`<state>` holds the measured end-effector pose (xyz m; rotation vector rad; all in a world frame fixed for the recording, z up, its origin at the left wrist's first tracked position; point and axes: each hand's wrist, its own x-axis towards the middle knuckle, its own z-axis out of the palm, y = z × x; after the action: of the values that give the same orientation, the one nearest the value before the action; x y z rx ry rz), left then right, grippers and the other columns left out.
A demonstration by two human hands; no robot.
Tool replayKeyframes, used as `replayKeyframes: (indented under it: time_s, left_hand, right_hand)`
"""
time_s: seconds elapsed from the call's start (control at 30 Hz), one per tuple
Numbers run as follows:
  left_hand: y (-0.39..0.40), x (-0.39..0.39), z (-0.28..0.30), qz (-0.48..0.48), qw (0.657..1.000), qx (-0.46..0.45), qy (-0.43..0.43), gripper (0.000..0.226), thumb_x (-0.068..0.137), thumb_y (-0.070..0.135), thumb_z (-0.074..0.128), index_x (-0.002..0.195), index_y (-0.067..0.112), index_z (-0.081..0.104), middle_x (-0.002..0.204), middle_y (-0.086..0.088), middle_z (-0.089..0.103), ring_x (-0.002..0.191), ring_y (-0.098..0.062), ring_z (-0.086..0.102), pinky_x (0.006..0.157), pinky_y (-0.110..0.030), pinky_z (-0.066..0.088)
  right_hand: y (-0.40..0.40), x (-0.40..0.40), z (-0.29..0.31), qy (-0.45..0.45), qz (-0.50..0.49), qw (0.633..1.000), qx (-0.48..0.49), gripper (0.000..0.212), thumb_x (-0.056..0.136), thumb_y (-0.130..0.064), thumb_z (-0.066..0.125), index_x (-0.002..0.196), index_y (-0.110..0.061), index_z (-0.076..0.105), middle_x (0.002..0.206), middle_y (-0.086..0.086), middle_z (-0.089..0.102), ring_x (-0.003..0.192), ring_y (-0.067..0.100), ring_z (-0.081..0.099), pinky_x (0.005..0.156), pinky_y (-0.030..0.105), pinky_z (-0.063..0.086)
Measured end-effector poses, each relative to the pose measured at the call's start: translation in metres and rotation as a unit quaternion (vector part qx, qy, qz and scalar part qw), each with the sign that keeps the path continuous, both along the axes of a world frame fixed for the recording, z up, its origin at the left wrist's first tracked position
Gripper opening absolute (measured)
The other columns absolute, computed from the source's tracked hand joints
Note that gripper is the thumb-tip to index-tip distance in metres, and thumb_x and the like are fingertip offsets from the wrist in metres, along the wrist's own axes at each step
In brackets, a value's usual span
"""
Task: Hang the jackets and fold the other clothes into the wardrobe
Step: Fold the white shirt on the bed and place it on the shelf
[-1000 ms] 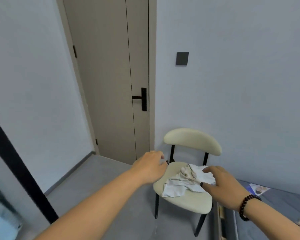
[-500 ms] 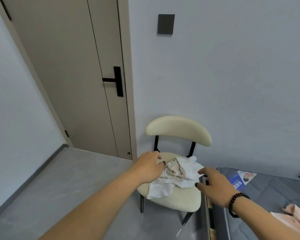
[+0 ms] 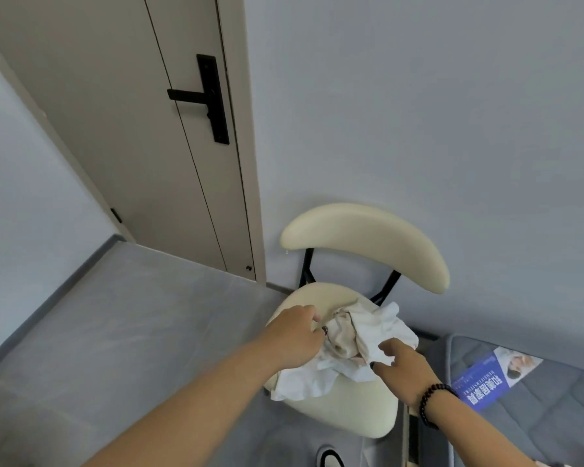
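Observation:
A crumpled heap of white and beige clothes (image 3: 361, 335) lies on the seat of a cream chair (image 3: 348, 416) with a curved backrest and black legs. My left hand (image 3: 295, 335) presses against the heap's left side, fingers curled into the cloth. On the heap's right side, my right hand (image 3: 402, 364), with a dark bead bracelet at the wrist, pinches the white cloth's edge. A white part of the heap hangs over the seat's front left edge.
A beige door (image 3: 132, 129) with a black handle stands shut to the left of the chair. A grey mattress (image 3: 536, 399) with a blue leaflet (image 3: 486, 379) lies close on the right. Grey floor spreads out to the left.
The view has come closer and tilted down onto the chair. Both hands have gone from hovering beside the clothes to closing on them from either side.

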<state>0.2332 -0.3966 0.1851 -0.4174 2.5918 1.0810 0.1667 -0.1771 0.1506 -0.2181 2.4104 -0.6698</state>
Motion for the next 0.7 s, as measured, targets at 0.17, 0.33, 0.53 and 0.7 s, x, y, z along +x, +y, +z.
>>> replayKeyframes:
  time_s: [0.17,0.33,0.53,0.7]
  left_hand:
    - [0.009,-0.051,-0.045,0.062,0.996,0.038,-0.046,0.036,0.096,0.030,0.045,0.131,0.022,0.050,0.137,0.004,0.051,0.123,-0.014,0.049,0.095,-0.025,0.042]
    - [0.022,-0.087,-0.085,0.134,0.984,0.079,-0.086,0.034,0.096,0.031,0.045,0.128,0.024,0.052,0.133,0.007,0.053,0.120,-0.011,0.051,0.097,-0.026,0.043]
    - [0.034,-0.105,-0.129,0.190,0.966,0.120,-0.124,0.037,0.097,0.028,0.046,0.133,0.022,0.050,0.137,0.007,0.052,0.125,-0.010,0.048,0.100,-0.023,0.039]
    - [0.030,-0.097,-0.152,0.236,0.952,0.130,-0.149,0.034,0.097,0.029,0.047,0.130,0.024,0.052,0.134,0.008,0.054,0.119,-0.009,0.052,0.095,-0.023,0.041]
  right_hand:
    - [-0.006,-0.067,-0.063,-0.077,0.031,0.996,0.044,0.047,0.091,-0.026,0.058,0.134,-0.012,0.043,0.127,0.003,0.053,0.101,0.015,0.053,0.075,0.019,0.041]
    - [-0.018,-0.117,-0.124,-0.141,0.062,0.984,0.086,0.043,0.091,-0.024,0.055,0.131,-0.013,0.043,0.098,-0.003,0.054,0.079,0.008,0.050,0.058,0.014,0.039]
    - [-0.030,-0.148,-0.186,-0.142,0.067,0.977,0.142,0.037,0.090,-0.023,0.051,0.124,-0.009,0.044,0.095,0.001,0.053,0.074,0.012,0.053,0.057,0.023,0.043]
    - [-0.033,-0.153,-0.215,-0.132,0.117,0.963,0.204,0.032,0.086,-0.031,0.055,0.110,-0.010,0.048,0.104,0.007,0.058,0.086,0.024,0.057,0.067,0.031,0.047]
